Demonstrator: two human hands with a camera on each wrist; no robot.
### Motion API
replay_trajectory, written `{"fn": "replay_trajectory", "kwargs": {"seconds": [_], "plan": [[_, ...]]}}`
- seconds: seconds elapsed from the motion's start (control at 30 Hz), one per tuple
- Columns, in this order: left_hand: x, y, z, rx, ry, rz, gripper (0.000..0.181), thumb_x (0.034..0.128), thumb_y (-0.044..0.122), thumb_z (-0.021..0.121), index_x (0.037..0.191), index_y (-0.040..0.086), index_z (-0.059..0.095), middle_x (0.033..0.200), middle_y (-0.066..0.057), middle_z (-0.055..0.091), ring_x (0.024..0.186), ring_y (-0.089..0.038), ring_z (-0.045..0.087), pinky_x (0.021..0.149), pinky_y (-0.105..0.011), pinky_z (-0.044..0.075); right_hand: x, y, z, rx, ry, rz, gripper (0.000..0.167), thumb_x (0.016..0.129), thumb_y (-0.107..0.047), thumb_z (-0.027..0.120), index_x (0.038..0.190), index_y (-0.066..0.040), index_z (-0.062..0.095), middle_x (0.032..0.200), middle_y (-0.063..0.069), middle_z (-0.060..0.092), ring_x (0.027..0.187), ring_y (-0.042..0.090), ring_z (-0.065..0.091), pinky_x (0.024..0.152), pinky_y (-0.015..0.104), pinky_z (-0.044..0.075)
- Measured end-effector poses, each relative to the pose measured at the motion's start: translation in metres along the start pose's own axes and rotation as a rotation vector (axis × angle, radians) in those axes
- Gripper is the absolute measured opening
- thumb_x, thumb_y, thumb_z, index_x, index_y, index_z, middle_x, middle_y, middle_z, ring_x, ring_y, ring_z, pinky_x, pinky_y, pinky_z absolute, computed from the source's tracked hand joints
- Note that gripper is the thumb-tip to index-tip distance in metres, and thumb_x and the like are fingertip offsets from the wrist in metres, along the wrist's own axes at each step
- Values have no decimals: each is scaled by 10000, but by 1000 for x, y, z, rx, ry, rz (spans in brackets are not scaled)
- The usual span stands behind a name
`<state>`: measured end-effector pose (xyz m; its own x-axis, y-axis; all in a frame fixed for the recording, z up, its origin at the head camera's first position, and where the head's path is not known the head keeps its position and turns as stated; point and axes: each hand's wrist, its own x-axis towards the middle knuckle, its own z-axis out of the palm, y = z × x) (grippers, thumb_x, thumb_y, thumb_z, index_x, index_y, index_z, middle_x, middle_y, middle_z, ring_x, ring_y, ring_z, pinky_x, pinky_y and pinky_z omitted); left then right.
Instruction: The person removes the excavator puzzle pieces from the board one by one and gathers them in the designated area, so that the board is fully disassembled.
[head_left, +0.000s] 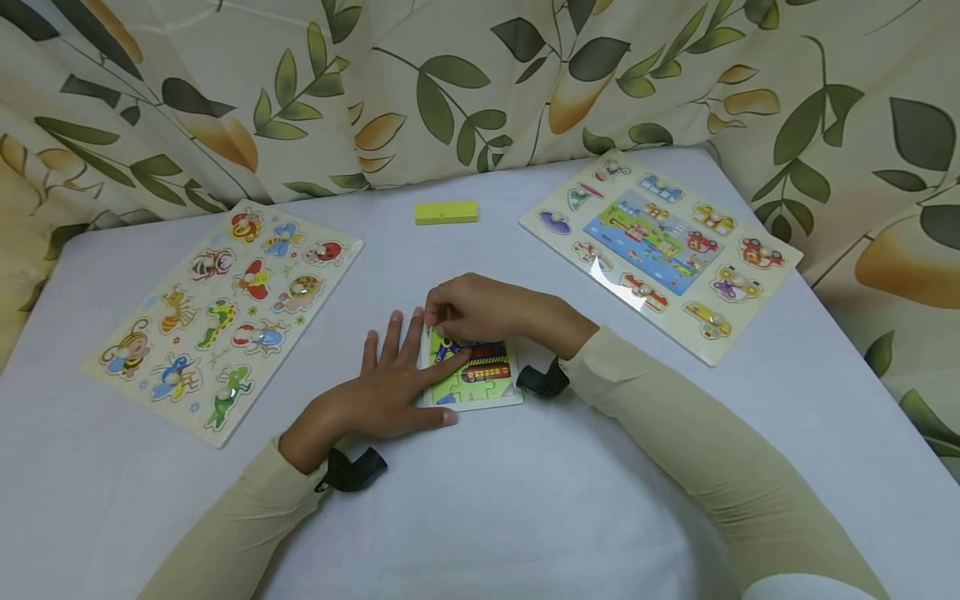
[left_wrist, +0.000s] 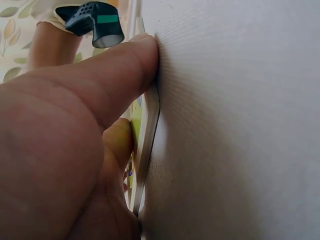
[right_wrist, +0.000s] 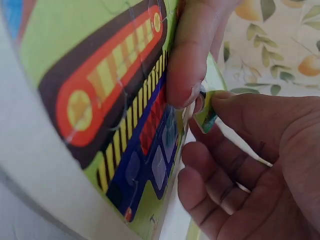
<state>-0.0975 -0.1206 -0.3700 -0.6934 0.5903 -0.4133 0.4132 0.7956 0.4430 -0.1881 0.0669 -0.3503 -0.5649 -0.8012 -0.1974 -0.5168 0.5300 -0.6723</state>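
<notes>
A small framed jigsaw (head_left: 491,392) with a tracked vehicle picture lies at the table's middle. The left hand (head_left: 382,389) is spread flat at its left side, index finger across the picture, thumb at the near edge; in the left wrist view the thumb (left_wrist: 125,65) touches the frame's rim (left_wrist: 148,135). Over the far left corner, the right hand (head_left: 480,307) pinches something hidden in the head view. The right wrist view shows a small green and yellow puzzle piece (right_wrist: 206,116) between the right hand's (right_wrist: 250,145) thumb and fingers, beside the picture (right_wrist: 120,100) and a left finger.
A board with insect pictures (head_left: 240,308) lies to the left, and a board with toy and vehicle pictures (head_left: 675,250) to the right. A yellow block (head_left: 446,213) sits beyond the hands. A leaf-patterned curtain (head_left: 450,92) hangs behind the white table (head_left: 525,500).
</notes>
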Motion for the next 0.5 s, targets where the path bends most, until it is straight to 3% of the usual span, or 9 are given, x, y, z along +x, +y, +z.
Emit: {"fn": "replay_trajectory", "kwargs": {"seconds": [0.5], "plan": [[3, -1, 2, 28, 5, -23, 762, 898, 612, 560, 1537, 372, 220, 1541, -181, -304, 1345, -385, -365, 1037, -642, -164, -10, 8, -17, 31, 84, 49, 163, 970, -48, 578, 1049, -55, 721, 962, 12, 683, 845, 162, 575, 796, 293, 479]]}}
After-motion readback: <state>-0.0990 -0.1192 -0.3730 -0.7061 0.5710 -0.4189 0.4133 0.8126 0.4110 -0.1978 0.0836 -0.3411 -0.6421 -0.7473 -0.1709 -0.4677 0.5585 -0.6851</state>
